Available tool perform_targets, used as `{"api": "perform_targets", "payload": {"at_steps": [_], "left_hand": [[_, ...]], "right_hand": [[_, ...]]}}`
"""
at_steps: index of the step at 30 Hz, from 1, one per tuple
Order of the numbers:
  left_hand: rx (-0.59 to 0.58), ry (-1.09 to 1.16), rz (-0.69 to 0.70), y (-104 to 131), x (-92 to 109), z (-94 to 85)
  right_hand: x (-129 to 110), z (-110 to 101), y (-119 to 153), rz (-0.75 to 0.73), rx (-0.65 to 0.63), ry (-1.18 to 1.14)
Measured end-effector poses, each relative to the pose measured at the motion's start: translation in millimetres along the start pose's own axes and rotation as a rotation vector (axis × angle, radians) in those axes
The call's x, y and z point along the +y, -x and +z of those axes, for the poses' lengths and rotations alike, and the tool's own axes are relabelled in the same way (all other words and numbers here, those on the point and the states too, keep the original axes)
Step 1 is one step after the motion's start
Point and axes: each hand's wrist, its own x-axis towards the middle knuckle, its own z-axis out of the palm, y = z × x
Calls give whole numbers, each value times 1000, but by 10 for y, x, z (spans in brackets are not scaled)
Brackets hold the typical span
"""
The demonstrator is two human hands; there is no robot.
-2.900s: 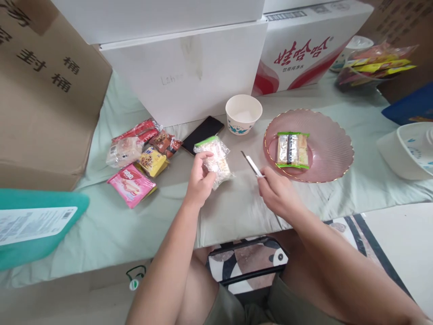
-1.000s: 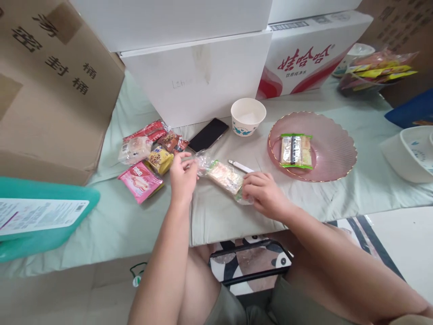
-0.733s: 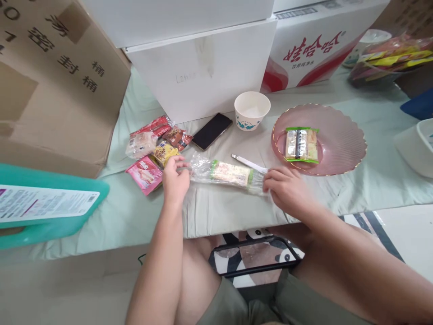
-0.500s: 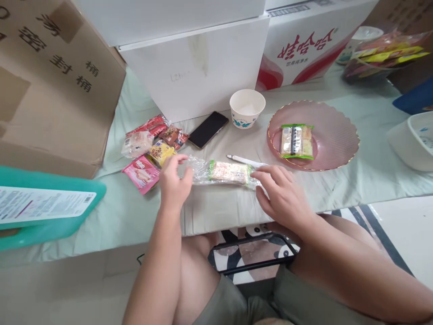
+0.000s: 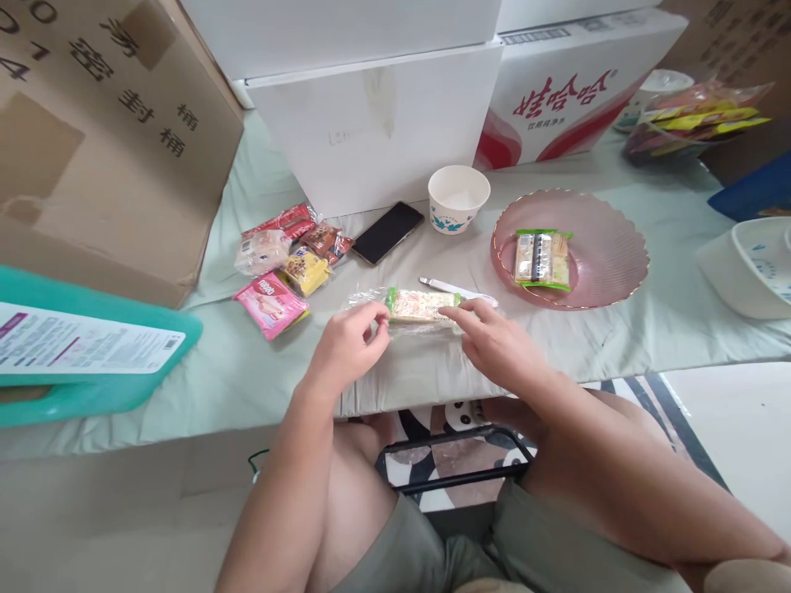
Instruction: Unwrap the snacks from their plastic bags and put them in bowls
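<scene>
Both forearms are reaching forward from the near edge, wrists low over the cloth-covered surface (image 5: 401,375), palms facing inward. The left hand (image 5: 346,346) is curling its thumb and fingers close together at the left end of the green-ended snack packet (image 5: 423,305); whether it is pinching film, I cannot tell. The right hand (image 5: 503,350) is staying loosely open, not gripping, its index finger reaching onto the packet's right end. The packet is lying flat between the hands, on loose clear film (image 5: 362,295). It is looking light, slick outside and probably brittle within, so the crimped green ends are offering a safer hold than the middle. Just beyond, a slim white cutter (image 5: 461,291) is lying beside it. Farther off, a phone (image 5: 388,233), a paper cup (image 5: 459,200) and a pink bowl (image 5: 609,247) are resting.
</scene>
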Motion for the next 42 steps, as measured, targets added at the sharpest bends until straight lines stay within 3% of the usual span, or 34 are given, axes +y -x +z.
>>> {"api": "perform_targets", "payload": {"at_steps": [3,5,6,9,11,14,16,19,22,24,26,29,34,38,40,42], "left_hand": [[-212,101,-147,95,79,-125],[-401,127,-197,119,166,-170],[-441,113,-200,115,216,-168],[-292,-16,-115,58,351,-50],[-188,-130,7,8,397,90],[-187,-248,138,-49,378,279],[-135,-257,114,-83,318,340],[61,-154,-15,-152,199,344],[185,9,-145,-247,100,319],[222,83,-199,-319,61,317],[246,121,-237,-396,28,323],[256,150,-278,-517,-64,315],[153,379,-347,-625,-291,122],[-53,519,-250,-543,-317,-37],[-109,479,-249,-503,-308,-11],[-53,405,-315,-495,-321,82]], "right_hand": [[4,-89,74,27,-131,38],[22,-122,110,44,-224,92],[30,-133,123,43,-275,117],[38,-156,151,22,-382,163],[25,-167,157,32,-378,173],[8,-178,138,97,-327,193],[19,-183,111,139,-299,193],[60,-164,67,196,-238,162],[54,-77,30,209,-67,77],[-8,16,-12,74,68,-31],[-98,112,-89,-163,146,-134],[-200,205,-271,-353,159,-157],[-187,169,-544,-258,64,-28],[-182,103,-624,-201,-25,79],[-194,86,-635,-195,-70,113],[-202,75,-631,-191,-97,117]]}}
